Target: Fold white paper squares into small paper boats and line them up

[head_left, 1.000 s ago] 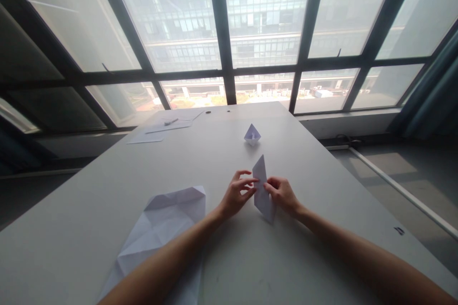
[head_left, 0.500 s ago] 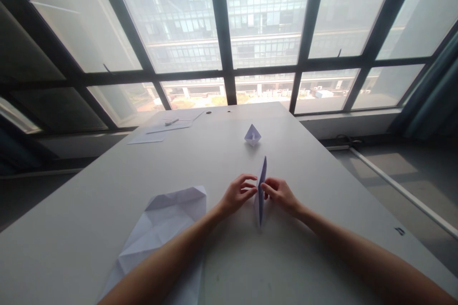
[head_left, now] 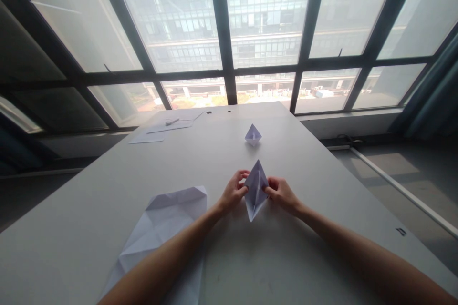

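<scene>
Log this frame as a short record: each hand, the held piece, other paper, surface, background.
left_hand: left hand, thumb at the left edge of the folded paper
right_hand: right hand, thumb at its right edge
held_piece: white, diamond-shaped outline, ridge along the middle
beyond_hands: small folded paper boat, on the table
left_side: large creased sheet, partly hidden by the left forearm
far_left: flat sheets with a small item on top, unclear
surface: white table
background: windows
</scene>
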The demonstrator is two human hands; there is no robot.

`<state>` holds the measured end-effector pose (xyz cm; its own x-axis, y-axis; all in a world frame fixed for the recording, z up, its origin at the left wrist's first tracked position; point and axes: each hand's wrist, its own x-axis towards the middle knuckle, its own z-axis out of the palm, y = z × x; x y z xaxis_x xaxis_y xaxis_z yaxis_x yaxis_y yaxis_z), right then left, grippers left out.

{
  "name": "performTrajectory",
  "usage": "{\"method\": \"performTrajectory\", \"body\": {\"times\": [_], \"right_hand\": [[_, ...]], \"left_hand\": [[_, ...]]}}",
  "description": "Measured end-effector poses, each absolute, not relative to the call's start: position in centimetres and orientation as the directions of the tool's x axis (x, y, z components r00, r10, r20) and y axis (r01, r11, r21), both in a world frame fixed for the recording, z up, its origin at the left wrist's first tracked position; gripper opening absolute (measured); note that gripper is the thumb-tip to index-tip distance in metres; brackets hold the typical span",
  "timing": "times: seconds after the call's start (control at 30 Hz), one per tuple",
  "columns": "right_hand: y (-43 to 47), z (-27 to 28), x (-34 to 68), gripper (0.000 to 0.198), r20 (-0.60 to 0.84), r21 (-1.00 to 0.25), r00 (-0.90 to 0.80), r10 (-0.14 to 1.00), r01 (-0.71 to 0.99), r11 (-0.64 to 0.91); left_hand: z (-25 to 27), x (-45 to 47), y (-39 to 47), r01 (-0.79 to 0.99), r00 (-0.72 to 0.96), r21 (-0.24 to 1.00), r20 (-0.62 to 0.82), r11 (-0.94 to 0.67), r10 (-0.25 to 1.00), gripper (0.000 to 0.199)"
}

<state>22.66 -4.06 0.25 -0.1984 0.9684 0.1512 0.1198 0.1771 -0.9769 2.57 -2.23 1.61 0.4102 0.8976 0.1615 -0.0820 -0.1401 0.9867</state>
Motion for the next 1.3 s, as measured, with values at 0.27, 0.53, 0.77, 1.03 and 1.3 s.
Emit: {"method": "performTrajectory", "body": {"times": [0.27,0.53,0.77,1.03,1.3], "right_hand": [[-3.7,-0.3,23.2,0.019,0.072,-0.988,-0.144,0.987,0.129,0.090],[-3.6,-0.1,23.5,0.018,0.040,-0.994,-0.101,0.994,0.095,0.050],[-3.6,0.2,23.6,0.016,0.026,-0.996,-0.192,0.981,0.074,0.041],[-3.7,0.5,23.5,0.021,0.038,-0.999,-0.243,0.969,-0.024,0.033],[-3.8,0.5,23.2,0.020,0.060,-0.997,-0.260,0.964,0.026,0.069]], "left_hand": [[1.6,2.4,-1.7,0.010,0.462,0.999,0.036,-0.046,0.886,0.053],[1.8,2.6,-1.9,0.109,0.384,0.994,-0.017,-0.027,0.923,0.036],[2.5,2.8,-2.4,0.027,0.445,0.999,0.021,-0.037,0.895,0.038],[2.7,3.0,-2.6,-0.011,0.445,1.000,0.024,-0.021,0.895,0.041],[2.1,2.9,-2.1,0.001,0.462,1.000,0.028,-0.031,0.887,0.045]]}}
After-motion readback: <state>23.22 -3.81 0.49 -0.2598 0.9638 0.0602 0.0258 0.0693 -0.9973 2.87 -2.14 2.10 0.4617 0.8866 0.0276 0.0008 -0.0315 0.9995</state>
